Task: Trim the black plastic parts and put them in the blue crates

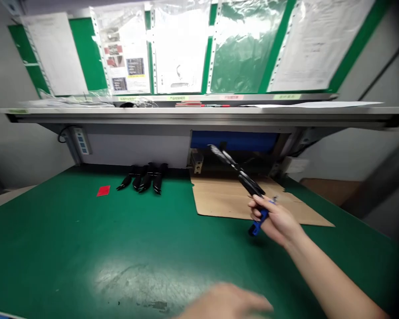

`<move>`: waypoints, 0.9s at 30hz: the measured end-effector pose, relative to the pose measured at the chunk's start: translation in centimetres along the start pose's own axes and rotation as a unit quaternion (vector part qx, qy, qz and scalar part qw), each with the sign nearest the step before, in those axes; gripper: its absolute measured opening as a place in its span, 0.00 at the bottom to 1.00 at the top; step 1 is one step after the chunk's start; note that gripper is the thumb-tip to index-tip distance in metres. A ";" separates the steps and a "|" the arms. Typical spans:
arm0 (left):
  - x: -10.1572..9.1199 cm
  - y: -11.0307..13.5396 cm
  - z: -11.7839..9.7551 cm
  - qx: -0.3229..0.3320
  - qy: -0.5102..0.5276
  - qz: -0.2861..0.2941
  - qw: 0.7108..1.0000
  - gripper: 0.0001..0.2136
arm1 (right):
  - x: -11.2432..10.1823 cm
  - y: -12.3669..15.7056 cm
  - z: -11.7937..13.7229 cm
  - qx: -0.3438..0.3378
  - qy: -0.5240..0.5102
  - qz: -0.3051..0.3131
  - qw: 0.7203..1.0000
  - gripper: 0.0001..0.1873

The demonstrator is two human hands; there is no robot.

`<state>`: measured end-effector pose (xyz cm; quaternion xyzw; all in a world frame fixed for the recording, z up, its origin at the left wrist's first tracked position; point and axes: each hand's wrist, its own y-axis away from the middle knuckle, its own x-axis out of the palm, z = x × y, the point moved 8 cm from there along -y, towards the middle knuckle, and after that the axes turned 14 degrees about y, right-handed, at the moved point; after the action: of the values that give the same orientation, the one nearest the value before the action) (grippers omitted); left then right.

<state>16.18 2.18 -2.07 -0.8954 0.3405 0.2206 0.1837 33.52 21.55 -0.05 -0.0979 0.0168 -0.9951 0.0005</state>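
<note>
My right hand [274, 219] is closed around a long black bundle [251, 184], which looks like a folded cable with a ribbed, shiny far end. It points up and to the left over the bench. A blue-handled tool [257, 225] is in the same grip and sticks out below the fingers; its kind cannot be made out. At the bottom edge, my left hand [224, 303] is blurred and partly cut off. One finger stretches out to the right, and nothing shows in this hand.
Several black bundles [146, 177] lie at the back of the green bench [86, 239], beside a red card [103, 191]. Cardboard [219, 199] lies under a recess at the back right, near a metal block [197, 161]. A shelf [173, 116] spans above.
</note>
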 end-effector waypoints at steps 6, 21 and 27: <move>-23.9 9.7 10.3 -0.224 -0.109 -0.329 0.911 0.16 | -0.9 -0.7 -3.0 0.017 -0.032 0.008 0.999 0.20; -37.0 20.7 17.8 -0.374 -0.042 -0.646 0.664 0.20 | -1.6 -0.3 -3.5 0.024 -0.015 -0.003 1.000 0.17; -30.0 15.7 16.1 -0.236 0.216 -0.612 0.723 0.18 | -0.6 0.3 -3.2 0.032 -0.028 -0.018 0.999 0.18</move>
<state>-19.12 14.77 -2.75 -0.9467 -0.3147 -0.0658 -0.0173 33.45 21.38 -3.28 -0.1259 -0.0171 -0.9918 -0.0133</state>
